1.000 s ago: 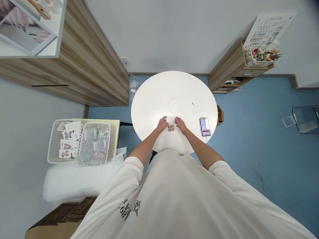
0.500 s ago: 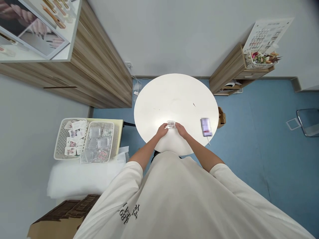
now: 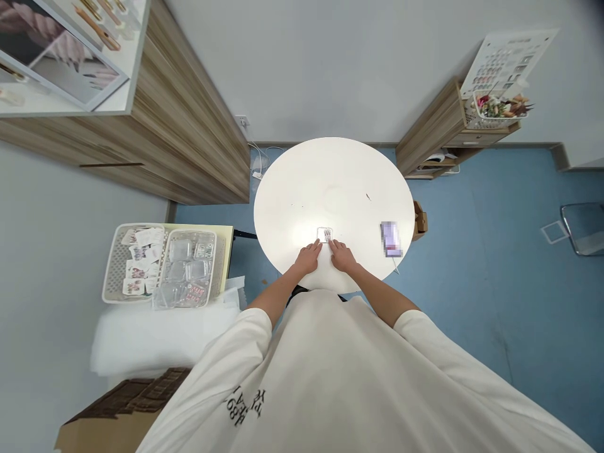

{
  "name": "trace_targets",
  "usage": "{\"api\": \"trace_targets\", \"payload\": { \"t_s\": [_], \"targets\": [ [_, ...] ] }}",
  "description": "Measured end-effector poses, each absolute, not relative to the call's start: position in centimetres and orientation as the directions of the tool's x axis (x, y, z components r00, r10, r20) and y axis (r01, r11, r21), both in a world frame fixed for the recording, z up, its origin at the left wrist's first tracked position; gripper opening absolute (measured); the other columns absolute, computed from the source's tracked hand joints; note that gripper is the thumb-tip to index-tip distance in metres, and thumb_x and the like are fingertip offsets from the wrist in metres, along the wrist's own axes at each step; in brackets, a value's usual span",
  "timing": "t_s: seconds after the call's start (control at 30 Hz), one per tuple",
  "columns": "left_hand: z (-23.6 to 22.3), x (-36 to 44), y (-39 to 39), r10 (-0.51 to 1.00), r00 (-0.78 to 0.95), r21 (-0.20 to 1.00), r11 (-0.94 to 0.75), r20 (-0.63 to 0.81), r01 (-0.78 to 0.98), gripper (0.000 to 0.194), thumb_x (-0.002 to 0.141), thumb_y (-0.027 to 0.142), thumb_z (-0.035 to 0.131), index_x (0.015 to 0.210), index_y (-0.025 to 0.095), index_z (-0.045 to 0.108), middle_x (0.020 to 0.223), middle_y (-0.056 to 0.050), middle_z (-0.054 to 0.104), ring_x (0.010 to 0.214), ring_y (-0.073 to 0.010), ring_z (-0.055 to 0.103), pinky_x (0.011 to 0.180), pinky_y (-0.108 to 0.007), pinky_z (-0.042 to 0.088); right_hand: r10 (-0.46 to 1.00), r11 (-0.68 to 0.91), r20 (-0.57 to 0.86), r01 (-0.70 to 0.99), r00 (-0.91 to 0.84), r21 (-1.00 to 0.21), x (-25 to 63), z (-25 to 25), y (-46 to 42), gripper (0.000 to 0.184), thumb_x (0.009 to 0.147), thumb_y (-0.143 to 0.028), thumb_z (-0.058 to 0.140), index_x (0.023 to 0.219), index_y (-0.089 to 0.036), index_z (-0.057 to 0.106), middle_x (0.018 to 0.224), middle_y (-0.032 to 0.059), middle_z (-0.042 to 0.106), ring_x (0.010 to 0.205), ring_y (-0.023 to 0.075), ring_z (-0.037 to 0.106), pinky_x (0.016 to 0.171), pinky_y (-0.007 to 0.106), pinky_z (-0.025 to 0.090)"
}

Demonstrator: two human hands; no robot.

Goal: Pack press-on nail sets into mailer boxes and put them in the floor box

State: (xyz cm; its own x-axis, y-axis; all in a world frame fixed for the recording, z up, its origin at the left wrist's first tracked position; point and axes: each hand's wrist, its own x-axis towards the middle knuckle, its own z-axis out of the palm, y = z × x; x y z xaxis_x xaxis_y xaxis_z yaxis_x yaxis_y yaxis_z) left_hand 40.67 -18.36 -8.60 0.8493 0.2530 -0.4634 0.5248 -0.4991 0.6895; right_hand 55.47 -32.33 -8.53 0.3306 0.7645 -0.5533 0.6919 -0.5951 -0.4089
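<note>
A small clear plastic case (image 3: 324, 234) with press-on nails inside lies on the round white table (image 3: 330, 182), near its front edge. My left hand (image 3: 309, 257) rests flat on the table just below and left of the case, fingers stretched toward it. Below and right of the case my right hand (image 3: 340, 255) lies the same way, fingertips at the case's near edge. Neither hand grips the case.
A phone (image 3: 390, 239) with a cable lies on the table's right side. Left of me a basket (image 3: 160, 264) holds several clear nail cases and cards, above a white padded surface. Wooden cabinets stand at the back left and back right. A cardboard box sits at lower left.
The case, open a second ago, now lies shut and flat on the table. Both hands have let go of it and drawn back a little toward me, fingers flattened.
</note>
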Motion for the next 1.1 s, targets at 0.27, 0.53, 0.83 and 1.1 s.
{"api": "trace_targets", "payload": {
  "t_s": [0.27,0.53,0.83,1.1],
  "targets": [
    [-8.6,40.6,-18.8,0.259,0.853,0.712,-0.471,-0.452,0.521,0.076,0.077,0.013,0.057,0.152,0.022,0.044,0.171,-0.009,0.018,0.155,-0.0366,0.020,0.123,-0.054,0.017,0.737,-0.595,-0.593,0.728,0.325,-0.340,54.8,-8.3,-31.5,0.081,0.090,-0.020,0.049,0.164,-0.017,0.017,0.168,0.0146,0.023,0.149,0.0349,0.027,0.114,0.049,0.034],
    [-8.3,38.1,-16.4,0.326,0.829,0.712,-0.427,-0.454,0.557,0.074,0.079,0.017,0.057,0.152,0.023,0.045,0.170,-0.009,0.023,0.155,-0.0398,0.020,0.124,-0.055,0.013,0.755,-0.530,-0.605,0.780,0.253,-0.334,53.1,-7.9,-28.7,0.082,0.089,-0.018,0.048,0.165,-0.016,0.016,0.170,0.0140,0.019,0.152,0.0345,0.025,0.117,0.050,0.030],
    [-7.7,34.0,-10.1,0.331,0.774,0.337,-0.758,-0.539,0.559,0.076,0.089,0.015,0.043,0.162,0.019,0.019,0.172,-0.010,0.011,0.145,-0.0318,0.040,0.114,-0.047,0.036,0.734,-0.460,-0.660,0.832,0.160,-0.310,49.2,-7.9,-20.5,0.086,0.090,-0.023,0.051,0.165,-0.015,0.009,0.171,0.0139,0.012,0.157,0.0316,0.013,0.122,0.047,0.023],
    [-7.3,31.7,-4.6,0.365,0.736,0.268,-0.764,-0.571,0.587,0.073,0.092,0.017,0.041,0.162,0.018,0.022,0.172,-0.011,0.009,0.127,-0.0303,0.059,0.099,-0.042,0.049,0.730,-0.474,-0.671,0.806,0.135,-0.354,46.8,-7.7,-14.3,0.088,0.091,-0.027,0.056,0.165,-0.021,0.011,0.171,0.0131,0.013,0.157,0.0341,0.013,0.122,0.049,0.023]
  ]
}}
